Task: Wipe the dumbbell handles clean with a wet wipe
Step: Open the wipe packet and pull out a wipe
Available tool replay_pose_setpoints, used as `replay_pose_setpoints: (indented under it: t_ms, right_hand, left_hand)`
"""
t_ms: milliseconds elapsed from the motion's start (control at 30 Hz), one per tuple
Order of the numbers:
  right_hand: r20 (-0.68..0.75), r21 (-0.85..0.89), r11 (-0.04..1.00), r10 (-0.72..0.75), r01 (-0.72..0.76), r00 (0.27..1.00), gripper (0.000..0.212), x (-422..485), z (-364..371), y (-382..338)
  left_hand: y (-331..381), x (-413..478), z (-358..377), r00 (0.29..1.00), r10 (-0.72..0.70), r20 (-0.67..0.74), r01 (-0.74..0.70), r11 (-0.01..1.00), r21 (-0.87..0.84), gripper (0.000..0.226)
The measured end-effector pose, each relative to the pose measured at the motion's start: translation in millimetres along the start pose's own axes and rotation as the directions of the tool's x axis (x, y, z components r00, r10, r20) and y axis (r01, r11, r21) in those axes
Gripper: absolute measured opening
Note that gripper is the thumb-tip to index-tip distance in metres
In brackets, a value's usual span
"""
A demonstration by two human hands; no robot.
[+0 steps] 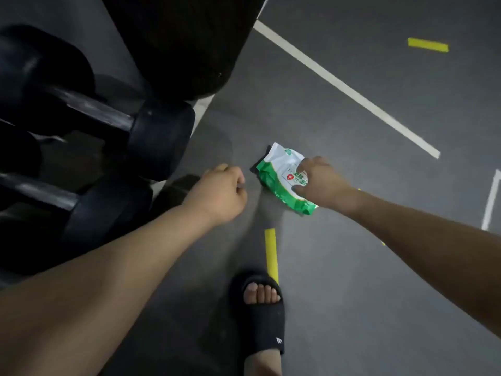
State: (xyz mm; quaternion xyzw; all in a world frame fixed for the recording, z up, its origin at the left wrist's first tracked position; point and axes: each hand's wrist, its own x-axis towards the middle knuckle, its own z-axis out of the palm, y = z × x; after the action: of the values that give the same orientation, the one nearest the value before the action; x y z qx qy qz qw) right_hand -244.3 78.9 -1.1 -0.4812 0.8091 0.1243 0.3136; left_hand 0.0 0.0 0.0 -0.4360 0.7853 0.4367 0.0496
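- Two dumbbells [162,137] sit stacked at my left, their handles dark and, I judge, not yet wiped; no wipe is out.
- Pack [279,169] lies on the floor [352,240] just right of them. My right grip [322,183] is clamped on it, thumb and fingers round its top, likely to lift it.
- Left grip [219,194] is curled together on nothing I can see, just beside the pack, perhaps ready for the flap.
- Black cylinder [184,42] looms over the dumbbells and may crowd my reach; sandal [263,316] and yellow tape [271,253] sit nearer me.

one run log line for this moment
stage: getting wipe | right-hand grip: holds wet wipe pack on floor | left-hand grip: curled, holds nothing | dumbbells: untouched
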Motion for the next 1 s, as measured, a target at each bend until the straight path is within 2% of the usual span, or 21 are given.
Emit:
replay_pose_setpoints:
  t_ms: [100,267,333,400,533,667,767,867,1000]
  right_hand:
    - [-0.057,-0.026,1.0,0.008,-0.009,0.998,0.062,15,21,7]
    - [-0.171,0.021,0.997,-0.066,0.071,0.983,0.063,13,43,9]
    - [-0.158,0.041,0.993,-0.105,0.113,0.982,0.062,3,50,6]
    - [-0.13,0.032,0.985,-0.166,0.172,0.978,0.06,-4,58,-1]
    - [-0.164,0.036,0.967,-0.245,0.254,0.955,0.057,-10,68,-4]
    - [-0.182,0.106,0.946,-0.285,0.307,0.941,0.041,-12,57,-1]
    - [-0.23,0.211,0.945,-0.2,0.25,0.952,0.025,-12,41,5]
    - [-0.299,0.224,0.953,-0.132,0.204,0.945,0.018,-5,33,14]
    - [-0.413,0.28,0.956,0.032,0.093,0.91,0.022,2,33,23]
  left_hand:
    - [-7,11,12,0.998,0.041,-0.053,-0.04,0.999,0.018,0.025]
    - [-16,8,21,0.983,0.132,-0.129,-0.125,0.99,0.058,0.023]
    - [-17,2,27,0.973,0.185,-0.141,-0.173,0.981,0.094,0.024]
    - [-17,-1,35,0.966,0.241,-0.091,-0.229,0.966,0.123,0.025]
    - [-20,0,51,0.957,0.281,0.077,-0.291,0.929,0.23,0.034]
    - [-15,5,60,0.963,0.262,0.062,-0.266,0.889,0.374,0.034]
    - [-10,5,65,0.968,0.249,0.025,-0.237,0.88,0.411,0.029]
    - [-5,7,69,0.968,0.246,-0.042,-0.206,0.884,0.42,0.025]
    - [15,23,81,0.948,0.284,-0.145,-0.23,0.924,0.305,0.018]
